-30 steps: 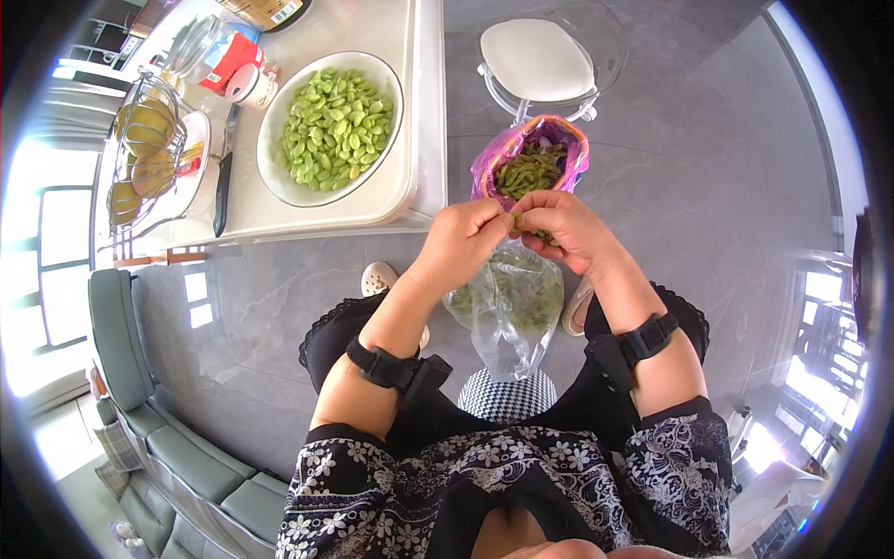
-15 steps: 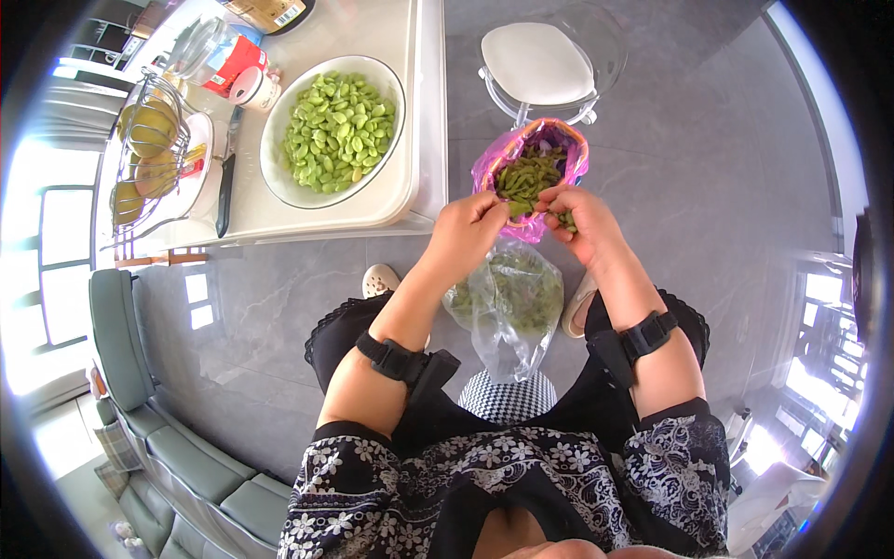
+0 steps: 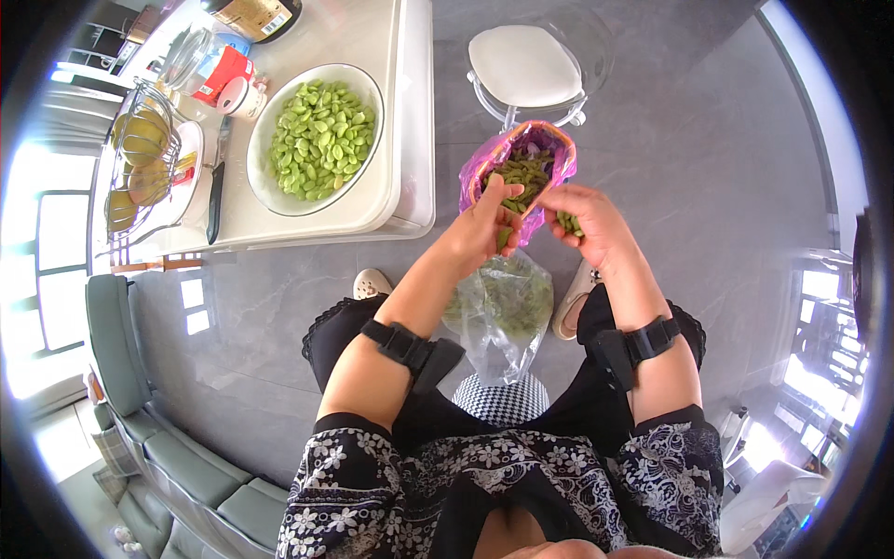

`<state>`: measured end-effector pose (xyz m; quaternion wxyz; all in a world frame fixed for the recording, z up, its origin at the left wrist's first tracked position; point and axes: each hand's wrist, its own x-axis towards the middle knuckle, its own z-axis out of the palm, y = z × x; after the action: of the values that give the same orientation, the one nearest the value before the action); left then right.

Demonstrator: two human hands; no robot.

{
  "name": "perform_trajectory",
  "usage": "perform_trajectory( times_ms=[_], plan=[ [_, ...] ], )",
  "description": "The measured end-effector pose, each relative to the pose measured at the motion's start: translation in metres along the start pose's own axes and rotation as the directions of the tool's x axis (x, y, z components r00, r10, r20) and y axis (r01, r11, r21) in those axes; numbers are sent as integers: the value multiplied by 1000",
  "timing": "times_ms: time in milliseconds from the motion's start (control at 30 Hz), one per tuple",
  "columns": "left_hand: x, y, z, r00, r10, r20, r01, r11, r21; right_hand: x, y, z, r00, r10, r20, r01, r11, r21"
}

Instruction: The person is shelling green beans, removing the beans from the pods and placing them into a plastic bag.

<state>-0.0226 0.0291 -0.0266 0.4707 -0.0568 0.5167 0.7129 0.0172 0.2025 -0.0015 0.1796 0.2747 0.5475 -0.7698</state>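
While one grey-green sofa point(image 3: 177, 461) runs along the near left, one white table point(image 3: 345, 42) fills the far left and one white-seated chair point(image 3: 524, 65) stands at far centre. Nearer than the chair are one purple bag point(image 3: 476, 170), its mouth spread, and one clear bag point(image 3: 501, 349). One white bowl point(image 3: 261, 163) stands on the table's right part. Two hands are at the purple bag's near rim: the left hand point(image 3: 479, 228) has its thumb raised, fingers curled around what appears, partly hidden, to be one green pod point(image 3: 504, 237); the right hand point(image 3: 596, 225) has thumb and forefinger pressed together, its other fingers cupping several green beans point(image 3: 569, 224). One black-handled knife point(image 3: 216, 205) and three round fruits point(image 3: 147, 149) lie left of the bowl. Smallest are the darker pods point(image 3: 526, 177) inside the purple bag and the shelled beans point(image 3: 321, 140) heaped in the bowl, both too crowded to count.
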Motion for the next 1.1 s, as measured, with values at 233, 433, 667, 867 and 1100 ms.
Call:
perform_trajectory(
  times_ms=[233, 433, 667, 867, 1100],
  plan=[
    [-26, 6, -1, 995, 77, 71, -78, 997, 21, -20, 2, 38, 986, -100, 133, 147, 897, -417],
    [-37, 8, -3, 987, 127, 96, -126, 992, -16, -21, -3, 56, 986, -93, 136, 137, 918, -372],
    [-41, 1, -16, 989, 131, 74, -127, 990, -66, -15, 8, 60, 968, -70, 240, 160, 912, -378],
    [-44, 2, -24, 983, 121, 141, -111, 991, -78, -16, -4, 57, 978, -78, 195, 146, 920, -364],
    [-46, 1, -10, 994, 105, -29, -107, 992, -62, -7, 17, 54, 912, -237, 336, 387, 768, -510]
  ],
)
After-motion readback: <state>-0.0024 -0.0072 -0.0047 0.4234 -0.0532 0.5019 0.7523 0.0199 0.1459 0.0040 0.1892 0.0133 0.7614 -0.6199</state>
